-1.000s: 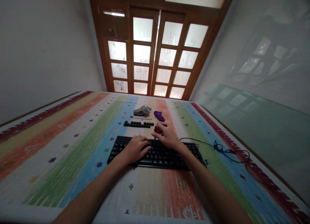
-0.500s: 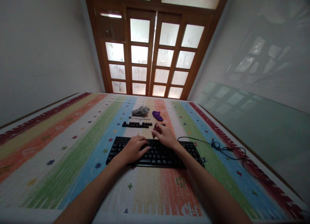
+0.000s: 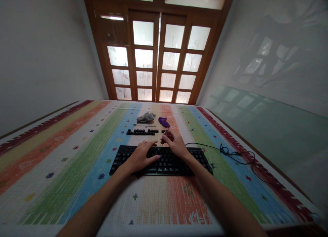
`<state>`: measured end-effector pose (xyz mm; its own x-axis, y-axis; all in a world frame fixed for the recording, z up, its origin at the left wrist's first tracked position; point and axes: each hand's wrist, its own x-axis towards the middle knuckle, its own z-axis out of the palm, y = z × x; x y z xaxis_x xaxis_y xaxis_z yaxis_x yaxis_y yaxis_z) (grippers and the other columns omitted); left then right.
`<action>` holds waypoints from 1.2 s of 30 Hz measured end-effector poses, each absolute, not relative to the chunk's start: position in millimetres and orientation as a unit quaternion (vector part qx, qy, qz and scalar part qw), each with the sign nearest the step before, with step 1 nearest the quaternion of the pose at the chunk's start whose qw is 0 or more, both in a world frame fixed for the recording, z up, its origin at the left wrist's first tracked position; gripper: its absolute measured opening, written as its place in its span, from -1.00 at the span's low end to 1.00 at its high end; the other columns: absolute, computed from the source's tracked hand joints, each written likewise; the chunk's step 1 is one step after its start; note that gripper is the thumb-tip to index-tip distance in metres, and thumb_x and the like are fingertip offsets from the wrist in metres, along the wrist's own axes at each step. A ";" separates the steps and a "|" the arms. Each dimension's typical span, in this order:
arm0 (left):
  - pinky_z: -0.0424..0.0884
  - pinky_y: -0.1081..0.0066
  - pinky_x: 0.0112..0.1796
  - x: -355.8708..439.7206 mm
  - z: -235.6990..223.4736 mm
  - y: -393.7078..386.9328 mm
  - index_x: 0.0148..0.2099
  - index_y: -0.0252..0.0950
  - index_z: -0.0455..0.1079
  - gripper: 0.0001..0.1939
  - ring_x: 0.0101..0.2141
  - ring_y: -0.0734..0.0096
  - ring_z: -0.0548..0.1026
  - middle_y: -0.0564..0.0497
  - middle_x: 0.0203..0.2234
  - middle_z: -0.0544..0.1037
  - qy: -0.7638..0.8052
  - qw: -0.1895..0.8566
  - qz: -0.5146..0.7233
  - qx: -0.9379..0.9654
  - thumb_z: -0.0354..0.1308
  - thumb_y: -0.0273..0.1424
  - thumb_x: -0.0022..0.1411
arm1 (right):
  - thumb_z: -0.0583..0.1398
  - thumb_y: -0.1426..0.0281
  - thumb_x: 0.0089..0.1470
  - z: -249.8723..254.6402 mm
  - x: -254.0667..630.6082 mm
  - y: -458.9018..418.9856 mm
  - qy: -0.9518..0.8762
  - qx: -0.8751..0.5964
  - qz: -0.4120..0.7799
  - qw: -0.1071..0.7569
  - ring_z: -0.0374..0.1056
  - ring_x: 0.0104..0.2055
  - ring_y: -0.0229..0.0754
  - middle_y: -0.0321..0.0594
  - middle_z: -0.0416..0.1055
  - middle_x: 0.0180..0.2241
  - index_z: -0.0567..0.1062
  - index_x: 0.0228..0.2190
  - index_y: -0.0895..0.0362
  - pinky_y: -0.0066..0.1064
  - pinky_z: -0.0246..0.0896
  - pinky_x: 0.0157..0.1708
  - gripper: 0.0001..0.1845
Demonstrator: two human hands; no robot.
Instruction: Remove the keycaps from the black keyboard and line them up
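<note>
Across the striped mat (image 3: 77, 155), straight ahead of me, the black keyboard (image 3: 164, 161) lies with its long axis running left to right, its cable (image 3: 230, 151) trailing off to my right. My left hand (image 3: 140, 157) rests flat on the left-centre keys, fingers spread and holding nothing. My right hand (image 3: 175, 144) sits at the far edge of the keyboard, fingers pinched narrow on a small thin tool (image 3: 162, 141) — too small for me to name — whose tip points down at the top row of keys. So the right hand is the nearer one to that row. Just beyond it lies a row of loose keycaps (image 3: 142, 131), then a grey cloth (image 3: 145, 117) and a purple cloth (image 3: 163, 121) — well apart from both hands.
</note>
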<state>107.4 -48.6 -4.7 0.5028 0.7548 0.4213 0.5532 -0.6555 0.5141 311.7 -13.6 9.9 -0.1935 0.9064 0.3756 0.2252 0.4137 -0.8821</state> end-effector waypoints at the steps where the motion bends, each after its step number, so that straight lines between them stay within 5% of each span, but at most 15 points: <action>1: 0.33 0.08 0.06 109.9 -3.7 -49.2 0.24 -0.20 0.23 -0.42 0.01 0.13 0.44 -0.14 0.00 0.51 0.376 0.183 0.332 0.846 0.24 -0.21 0.23 | 0.18 0.05 0.11 11.9 311.3 -17.0 -0.689 -0.408 0.353 0.484 0.51 -0.31 -0.12 -0.17 0.50 -0.39 0.35 -0.34 0.09 -0.26 0.42 -0.21 -0.64; 8: 0.42 0.21 -0.04 122.3 2.0 -52.4 0.17 -0.20 0.30 -0.53 -0.15 0.28 0.56 -0.04 -0.16 0.60 0.354 0.323 0.404 0.779 0.24 -0.32 0.23 | 0.18 0.02 0.13 19.6 311.9 -36.6 -0.669 -0.367 0.380 0.522 0.50 -0.28 -0.12 -0.17 0.51 -0.35 0.33 -0.33 0.08 -0.25 0.41 -0.16 -0.62; 17: 0.47 0.27 -0.16 119.5 1.7 -45.3 0.06 -0.31 0.39 -0.43 -0.24 0.30 0.56 -0.07 -0.28 0.61 0.318 0.516 0.425 0.672 0.40 -0.22 0.03 | 0.19 -0.10 0.06 15.1 318.0 -39.4 -0.642 -0.368 0.421 0.524 0.51 -0.28 -0.08 -0.15 0.51 -0.36 0.34 -0.29 0.07 -0.23 0.40 -0.16 -0.51; 36: 0.46 0.32 -0.15 120.7 -1.8 -41.4 -0.27 -0.33 0.45 -0.55 -0.30 0.35 0.55 0.00 -0.37 0.59 0.335 0.550 0.475 0.599 0.50 -0.20 -0.15 | 0.23 0.06 0.10 12.3 315.3 -49.9 -0.605 -0.336 0.434 0.577 0.46 -0.44 -0.18 -0.30 0.46 -0.45 0.33 -0.38 0.06 -0.33 0.37 -0.37 -0.66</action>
